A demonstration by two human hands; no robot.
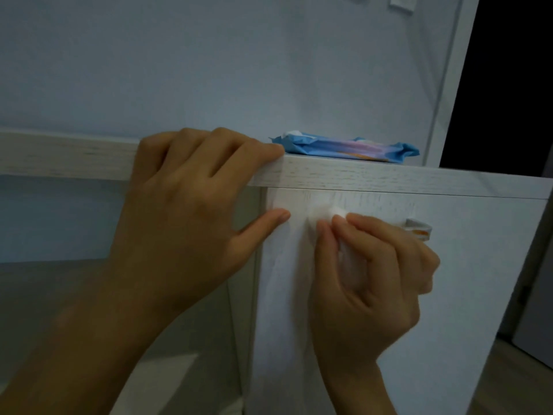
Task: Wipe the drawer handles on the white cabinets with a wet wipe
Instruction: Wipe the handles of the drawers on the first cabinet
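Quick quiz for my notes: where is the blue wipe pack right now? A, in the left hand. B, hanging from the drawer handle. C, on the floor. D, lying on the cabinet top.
D: the pack lies flat on the cabinet top, beside the left hand, which grips that top's edge; the right hand pinches only a wipe against the drawer front.

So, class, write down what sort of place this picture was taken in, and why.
Probably a room in a home: a white cabinet against a pale wall, a pack of wipes on top, and a dark doorway beside it.
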